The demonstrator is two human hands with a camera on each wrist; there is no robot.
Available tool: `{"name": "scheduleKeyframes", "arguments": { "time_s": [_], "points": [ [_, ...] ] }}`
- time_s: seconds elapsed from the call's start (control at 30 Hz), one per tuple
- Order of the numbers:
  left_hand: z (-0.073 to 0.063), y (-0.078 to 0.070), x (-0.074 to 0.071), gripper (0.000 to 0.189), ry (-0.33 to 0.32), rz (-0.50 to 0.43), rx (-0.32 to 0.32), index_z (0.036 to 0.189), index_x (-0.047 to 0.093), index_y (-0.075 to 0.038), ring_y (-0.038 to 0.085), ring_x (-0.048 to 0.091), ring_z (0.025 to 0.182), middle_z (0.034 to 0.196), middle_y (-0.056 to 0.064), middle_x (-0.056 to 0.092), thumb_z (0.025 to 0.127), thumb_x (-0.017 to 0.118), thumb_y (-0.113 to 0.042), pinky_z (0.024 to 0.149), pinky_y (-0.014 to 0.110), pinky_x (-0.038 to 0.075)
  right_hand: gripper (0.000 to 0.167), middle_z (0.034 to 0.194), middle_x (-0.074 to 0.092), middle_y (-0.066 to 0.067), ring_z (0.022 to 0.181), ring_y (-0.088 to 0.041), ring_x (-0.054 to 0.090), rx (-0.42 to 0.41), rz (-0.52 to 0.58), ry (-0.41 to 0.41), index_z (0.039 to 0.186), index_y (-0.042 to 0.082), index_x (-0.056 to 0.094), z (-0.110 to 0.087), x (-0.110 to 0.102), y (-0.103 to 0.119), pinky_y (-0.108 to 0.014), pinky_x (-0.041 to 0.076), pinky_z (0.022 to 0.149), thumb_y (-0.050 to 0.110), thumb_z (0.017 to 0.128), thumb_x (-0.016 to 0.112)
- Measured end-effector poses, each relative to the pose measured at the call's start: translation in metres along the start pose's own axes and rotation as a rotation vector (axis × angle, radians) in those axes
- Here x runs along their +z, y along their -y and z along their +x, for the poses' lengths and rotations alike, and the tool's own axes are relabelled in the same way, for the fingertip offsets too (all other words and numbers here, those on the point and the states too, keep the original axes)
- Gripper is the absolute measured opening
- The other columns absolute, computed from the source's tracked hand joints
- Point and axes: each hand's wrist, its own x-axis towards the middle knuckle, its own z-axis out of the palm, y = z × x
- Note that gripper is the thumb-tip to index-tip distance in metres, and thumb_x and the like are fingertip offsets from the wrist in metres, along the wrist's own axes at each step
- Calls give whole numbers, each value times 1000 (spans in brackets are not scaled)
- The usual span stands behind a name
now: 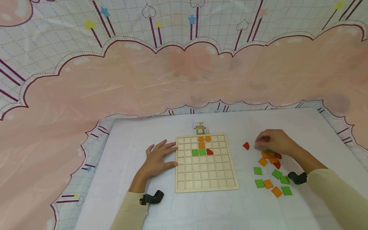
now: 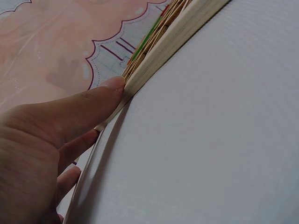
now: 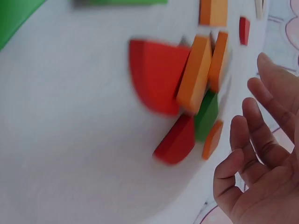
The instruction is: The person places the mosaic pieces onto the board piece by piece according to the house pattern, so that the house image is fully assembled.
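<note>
The wooden grid board (image 1: pixel 207 172) lies flat, with two orange discs (image 1: pixel 201 139), an orange square (image 1: pixel 202 145), two green squares (image 1: pixel 199 152) and a red quarter-circle (image 1: pixel 210 151) in its cells. At the board's left edge, my left hand (image 1: pixel 156 158) touches the rim with fingers spread; the left wrist view shows the thumb (image 2: pixel 88 109) against that edge. My right hand (image 1: pixel 274 140) hovers over the far end of the loose pieces, fingers loosely bent, and nothing shows between them in the right wrist view. A loose red quarter-circle (image 1: pixel 246 145) lies left of it.
Loose green squares (image 1: pixel 257 171), orange squares (image 1: pixel 277 192) and red quarter-circles (image 1: pixel 277 164) are scattered right of the board, some overlapping. A small pattern card (image 1: pixel 200 127) lies behind the board. Patterned cloth (image 1: pixel 184 76) hangs behind the white table (image 1: pixel 138 127).
</note>
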Motion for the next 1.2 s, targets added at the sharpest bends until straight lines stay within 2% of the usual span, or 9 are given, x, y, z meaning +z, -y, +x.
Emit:
{"name": "scheduleKeyframes", "arguments": {
  "time_s": [0.23,0.43,0.57,0.8,1.0,1.2],
  "points": [
    [-1,3,0,66,-9,2,1,144,61,-25,29,25,157,157,-4,50,84,79,-47,118,69,3,28,98,70,0,92,-20,59,-25,3,-3,111,12,76,2,3,-3,-29,54,79,32,91,78],
    [-1,3,0,66,-8,-3,-2,144,61,-25,29,24,157,158,-5,49,84,79,-47,119,69,2,34,94,67,1,87,-20,55,-51,0,-21,114,12,75,9,15,5,-25,51,71,33,88,81],
    [-2,1,0,67,-6,-7,-3,144,61,-25,29,24,157,158,-4,49,84,79,-47,119,68,2,36,95,67,1,88,-19,55,-37,26,-13,116,14,75,14,21,12,-24,51,73,34,86,83],
    [-1,-2,0,66,-4,-12,4,143,61,-24,30,24,157,158,-3,49,84,80,-45,118,68,2,26,93,68,2,86,-19,55,-48,31,2,107,16,75,16,23,18,-25,51,73,29,86,83],
    [0,-3,0,66,0,-16,3,143,61,-23,30,24,157,158,-3,49,84,80,-45,118,69,1,22,90,65,2,88,-20,55,-47,39,29,97,20,69,18,22,20,-29,50,76,29,85,84],
    [-1,-1,0,66,-6,-13,6,143,61,-23,30,25,156,158,-3,50,83,80,-45,118,69,2,21,90,64,3,89,-19,56,-88,91,49,102,18,69,23,24,25,-27,50,79,24,87,82]
  ]
}}
